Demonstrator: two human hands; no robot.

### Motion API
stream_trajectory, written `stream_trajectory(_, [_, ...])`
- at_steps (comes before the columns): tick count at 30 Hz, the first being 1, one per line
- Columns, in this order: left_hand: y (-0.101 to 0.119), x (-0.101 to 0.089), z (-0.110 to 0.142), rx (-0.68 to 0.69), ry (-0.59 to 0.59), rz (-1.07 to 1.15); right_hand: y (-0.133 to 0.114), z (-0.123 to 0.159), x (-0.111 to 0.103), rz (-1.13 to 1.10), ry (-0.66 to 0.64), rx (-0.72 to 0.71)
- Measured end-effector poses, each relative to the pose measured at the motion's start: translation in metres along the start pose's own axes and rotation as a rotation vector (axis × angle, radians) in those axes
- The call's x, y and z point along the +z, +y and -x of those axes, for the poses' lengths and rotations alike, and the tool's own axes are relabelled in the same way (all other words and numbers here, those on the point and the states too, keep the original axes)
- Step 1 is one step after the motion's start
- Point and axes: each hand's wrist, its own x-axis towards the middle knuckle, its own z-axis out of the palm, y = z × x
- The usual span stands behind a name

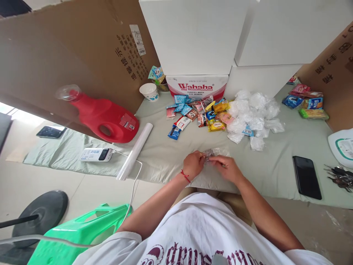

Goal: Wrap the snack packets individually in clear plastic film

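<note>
My left hand (193,163), with a red cord at the wrist, is closed on a piece of clear plastic film (222,151) near the table's front edge. My right hand (228,168) is at the film from the other side, its fingertips pinched together on it and slightly blurred. Something darker shows through the crinkled film between the hands, too small to name. Beyond them lies a loose pile of small packaged snacks (217,125) in blue, red and yellow wrappers. Right of it is a heap of bundles in clear wrap (252,114).
A roll of clear film (135,151) and a red jug (110,119) lie left, near a power bank (96,154) with a cable. A paper cup (149,92) stands by a Wahaha carton (198,87). Right are more snacks (311,103), a phone (307,177) and keys (342,177).
</note>
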Motion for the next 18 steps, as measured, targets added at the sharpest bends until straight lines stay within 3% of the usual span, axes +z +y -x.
stream_trajectory(2, [0.001, 0.005, 0.0, 0.015, -0.001, -0.057, 0.008, -0.001, -0.012, 0.12, 0.234, 0.108])
stream_trajectory(4, [0.0, 0.01, -0.001, 0.011, 0.033, -0.07, 0.018, -0.006, -0.019, 0.3, 0.376, 0.222])
stream_trajectory(8, [-0.005, 0.013, -0.007, -0.17, 0.194, -0.037, 0.031, -0.015, -0.019, 0.44, 0.235, 0.311])
stream_trajectory(11, [-0.011, 0.008, -0.011, -0.256, 0.129, -0.022, 0.031, -0.013, -0.022, 0.361, 0.193, 0.266])
stream_trajectory(15, [-0.012, 0.005, -0.012, -0.185, 0.042, -0.032, 0.015, -0.008, -0.031, 0.113, 0.115, 0.326])
stream_trajectory(18, [-0.005, 0.008, -0.013, -0.17, 0.024, -0.019, -0.003, -0.008, -0.023, 0.154, 0.175, 0.267])
